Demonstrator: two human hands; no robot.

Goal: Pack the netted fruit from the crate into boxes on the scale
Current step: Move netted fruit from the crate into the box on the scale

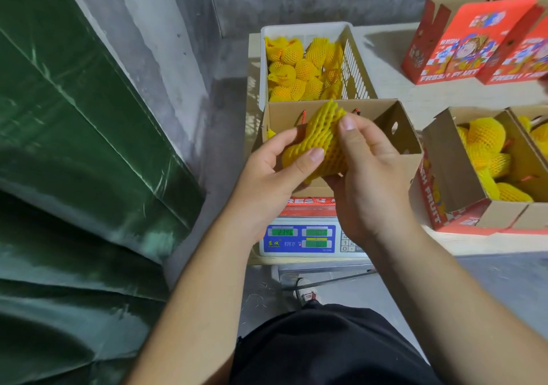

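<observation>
White slatted crate (354, 67): yellow foam-netted fruit. Left hand (275, 171) and right hand (364, 177): both grip one netted fruit (318, 144) above the open carton (397, 135) on the scale (302, 238); carton contents mostly hidden. Right-side carton (450, 165): netted fruit.

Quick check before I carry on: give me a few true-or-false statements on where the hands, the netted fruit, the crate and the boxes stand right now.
1. Both hands hold one netted fruit above the open box on the scale. True.
2. The white crate is empty. False: netted fruit still lies in it.
3. The left hand rests on the scale. False: it grips the fruit, as the right hand does.
4. The box to the right already holds netted fruit. True.
5. The scale's display is dark. False: its green readouts are lit.
</observation>
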